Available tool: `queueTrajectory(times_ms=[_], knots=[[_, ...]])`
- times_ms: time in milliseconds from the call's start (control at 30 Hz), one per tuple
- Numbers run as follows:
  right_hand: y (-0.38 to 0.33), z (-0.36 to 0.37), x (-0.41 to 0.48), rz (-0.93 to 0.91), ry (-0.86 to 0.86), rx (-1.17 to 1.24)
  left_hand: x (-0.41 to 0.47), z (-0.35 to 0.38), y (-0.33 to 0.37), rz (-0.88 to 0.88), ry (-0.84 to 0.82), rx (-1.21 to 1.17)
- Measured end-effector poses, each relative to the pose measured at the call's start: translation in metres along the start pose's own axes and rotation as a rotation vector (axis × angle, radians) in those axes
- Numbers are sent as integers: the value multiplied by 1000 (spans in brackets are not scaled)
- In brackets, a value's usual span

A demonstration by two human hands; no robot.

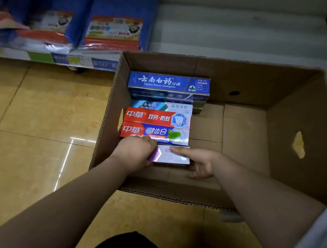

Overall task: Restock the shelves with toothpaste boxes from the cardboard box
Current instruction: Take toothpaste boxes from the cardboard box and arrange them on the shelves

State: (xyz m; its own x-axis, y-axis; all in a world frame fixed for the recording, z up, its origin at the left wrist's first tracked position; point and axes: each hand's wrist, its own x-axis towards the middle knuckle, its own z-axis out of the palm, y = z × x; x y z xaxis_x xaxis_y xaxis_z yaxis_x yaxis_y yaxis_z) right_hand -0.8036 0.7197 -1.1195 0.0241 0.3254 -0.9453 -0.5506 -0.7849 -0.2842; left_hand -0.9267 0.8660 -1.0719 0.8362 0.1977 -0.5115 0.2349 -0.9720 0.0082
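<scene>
A person is kneeling or crouching over an open cardboard box (288, 122) sitting on the tiled floor (42, 110), right in front of a low shelf (244, 36), and both bare hands are reaching down into it. The left hand (134, 155) is curling over the left end of a pale purple toothpaste box (173, 156), the nearest one in the row, fingers bent over its far edge; the right hand (200, 162) is lying partly open at its other end, forefinger stretched along the top and thumb down near the box floor. It looks like they are just getting hold of it rather than lifting it, though I cannot tell how firmly either hand is gripping. As for progress, the stretch of shelf directly behind the carton is showing bare white, with no toothpaste on it that I can see, so I am judging the restocking as barely begun, or at least with everything visible remaining to go up. Counting what is lying in the carton: the purple one, two red boxes (156, 124) side by side beyond it, a silvery-teal box (161, 105), and a blue box (169, 82) on top of a stack at the back, with more underneath whose number I cannot make out. So five clearly, plus some hidden. To the left, two blue packs (116, 22) of some other product are occupying the shelf.
</scene>
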Motion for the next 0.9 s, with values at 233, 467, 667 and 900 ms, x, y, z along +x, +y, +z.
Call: queueTrajectory(times_ms=[233,467,667,900], knots=[[6,-4,12,-111,-16,102,3,3,-2,24,2,-5],[17,-6,12,-148,-97,121,3,4,-9,59,-26,-103],[20,-2,8,-106,-110,50,4,1,-9,77,-77,-154],[16,-29,-8,39,-126,-102,-6,-1,-15,111,-169,-491]])
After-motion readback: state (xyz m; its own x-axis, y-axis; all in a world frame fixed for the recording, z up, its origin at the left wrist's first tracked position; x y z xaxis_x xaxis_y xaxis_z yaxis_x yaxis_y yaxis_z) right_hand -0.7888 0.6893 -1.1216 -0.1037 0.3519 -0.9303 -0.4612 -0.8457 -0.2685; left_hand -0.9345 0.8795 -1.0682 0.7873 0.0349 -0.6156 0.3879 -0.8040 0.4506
